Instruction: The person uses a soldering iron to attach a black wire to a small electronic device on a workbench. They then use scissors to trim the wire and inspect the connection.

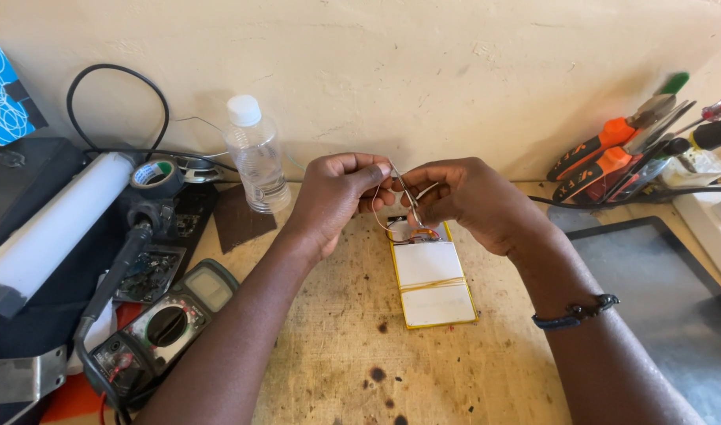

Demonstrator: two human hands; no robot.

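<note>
While pinching thin wires [404, 191] between fingertips, left hand [337, 193] & right hand [467, 197] close together, both clamped on strands, above flat white battery pack [433, 283] w/ yellow edging, lying on worn bench [337, 370]. Wires likely light, springy, easily snapped; best gripped near ends. Pack smooth, rectangular, prob. puncture-prone. Clear plastic bottle [255, 153], multimeter [167, 327] nearby.

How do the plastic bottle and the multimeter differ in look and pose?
The plastic bottle stands upright by the wall; the multimeter lies flat near the front edge. The bottle is clear with a white cap; the multimeter is dark with a round dial. Both sit left of the left hand, untouched.
</note>
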